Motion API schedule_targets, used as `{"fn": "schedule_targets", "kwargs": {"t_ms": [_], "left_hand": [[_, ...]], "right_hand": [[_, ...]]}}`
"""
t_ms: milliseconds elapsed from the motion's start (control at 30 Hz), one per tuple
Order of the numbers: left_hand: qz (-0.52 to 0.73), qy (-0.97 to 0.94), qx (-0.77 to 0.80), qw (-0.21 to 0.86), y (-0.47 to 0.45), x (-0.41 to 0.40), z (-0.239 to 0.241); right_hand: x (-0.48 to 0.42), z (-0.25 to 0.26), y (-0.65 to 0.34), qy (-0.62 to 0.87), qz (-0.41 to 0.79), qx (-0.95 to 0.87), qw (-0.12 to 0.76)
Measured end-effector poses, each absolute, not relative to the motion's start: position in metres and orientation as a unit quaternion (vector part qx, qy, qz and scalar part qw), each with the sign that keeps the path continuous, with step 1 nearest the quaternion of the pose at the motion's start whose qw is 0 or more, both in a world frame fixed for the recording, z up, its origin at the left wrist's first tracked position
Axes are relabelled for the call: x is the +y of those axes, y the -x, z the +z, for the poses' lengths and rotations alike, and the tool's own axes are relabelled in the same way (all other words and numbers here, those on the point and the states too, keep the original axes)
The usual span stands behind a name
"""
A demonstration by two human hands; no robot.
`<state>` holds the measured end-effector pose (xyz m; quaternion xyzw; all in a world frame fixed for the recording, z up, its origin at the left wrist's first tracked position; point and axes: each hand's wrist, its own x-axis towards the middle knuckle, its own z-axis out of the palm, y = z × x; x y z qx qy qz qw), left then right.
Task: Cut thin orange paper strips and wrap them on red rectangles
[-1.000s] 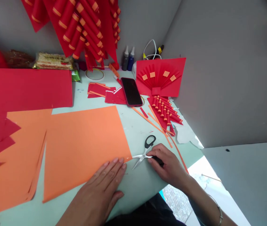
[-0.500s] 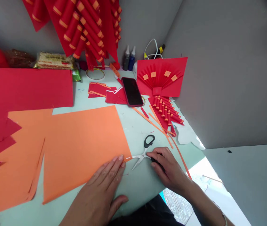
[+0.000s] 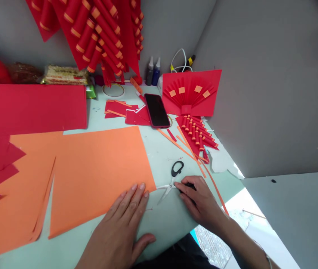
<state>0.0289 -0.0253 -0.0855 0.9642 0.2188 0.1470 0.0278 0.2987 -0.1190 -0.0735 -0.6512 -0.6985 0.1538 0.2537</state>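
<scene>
Our left hand [image 3: 121, 222] lies open on the sheet [image 3: 99, 164], our right hand [image 3: 200, 201] grips scissors [image 3: 171, 185] by its near-right corner — a blade [image 3: 163, 186], just now over it, shows only beside it, seemingly not cutting.

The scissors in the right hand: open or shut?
Open. The scissors' blades spread apart in a V, and the upper loop stands apart from the right hand.
</scene>
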Motion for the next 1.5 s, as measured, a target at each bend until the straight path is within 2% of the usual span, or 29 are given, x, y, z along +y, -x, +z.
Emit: {"fn": "schedule_targets", "kwargs": {"t_ms": [333,500,833,1267,1500], "left_hand": [[0.127,-0.968,0.215,0.032,-0.029,-0.025,-0.089],[0.129,-0.964,0.225,0.064,-0.029,-0.025,-0.091],[0.131,-0.968,0.213,0.026,-0.03,-0.024,-0.09],[0.141,-0.967,0.213,0.019,-0.03,-0.024,-0.091],[0.139,-0.967,0.212,0.002,-0.03,-0.024,-0.09]], "right_hand": [[-0.123,-0.074,-0.305,0.651,0.11,-0.725,0.196],[-0.119,-0.071,-0.303,0.643,0.119,-0.73,0.2],[-0.126,-0.069,-0.298,0.651,0.18,-0.708,0.208],[-0.124,-0.065,-0.298,0.645,0.166,-0.723,0.185],[-0.123,-0.063,-0.299,0.632,0.167,-0.726,0.211]]}}
